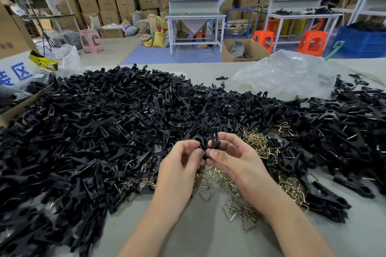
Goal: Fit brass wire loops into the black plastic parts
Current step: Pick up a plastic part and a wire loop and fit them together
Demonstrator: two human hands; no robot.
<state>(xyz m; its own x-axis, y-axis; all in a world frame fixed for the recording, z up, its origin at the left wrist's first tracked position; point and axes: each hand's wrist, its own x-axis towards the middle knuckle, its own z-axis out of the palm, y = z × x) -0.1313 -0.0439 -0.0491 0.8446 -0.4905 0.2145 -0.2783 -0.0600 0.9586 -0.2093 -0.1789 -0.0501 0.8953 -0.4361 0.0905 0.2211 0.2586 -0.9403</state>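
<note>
A huge heap of black plastic parts (108, 115) covers the table from left to right. Loose brass wire loops (257, 142) lie in a patch in front of it and beneath my hands. My right hand (231, 158) holds one black plastic part (214, 140) upright between thumb and fingers. My left hand (179, 162) meets it from the left, its fingertips pinching a brass wire loop (204, 153) at the base of that part. The loop is mostly hidden by my fingers.
A crumpled clear plastic bag (286, 75) lies on the grey table (188, 233) at the back right. A cardboard box edge (18, 108) sits at the far left. Beyond the table stand workbenches, orange stools (311, 43) and stacked cartons.
</note>
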